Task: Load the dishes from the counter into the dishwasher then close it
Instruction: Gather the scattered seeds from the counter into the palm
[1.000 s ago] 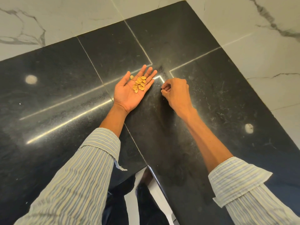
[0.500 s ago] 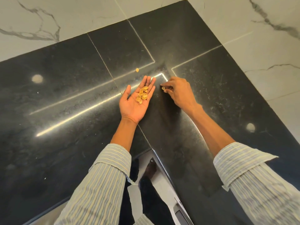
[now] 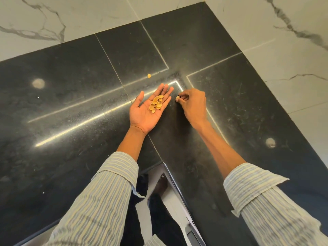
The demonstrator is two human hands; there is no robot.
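black stone counter (image 3: 74, 132) is filling the corner under marble-look wall tiles, its slabs meeting at thin pale seams. streaks of light and two round light spots are reflecting off the polish, and faint scratches are showing on the right slab. one small tan shell (image 3: 149, 76) is lying alone on the surface just beside a seam, near the inner corner. counter's front edge is cutting in at an angle.

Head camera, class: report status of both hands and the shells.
Left hand open, palm up, cupping shells. Right hand pinching one shell. One stray shell on counter. No dishes visible.
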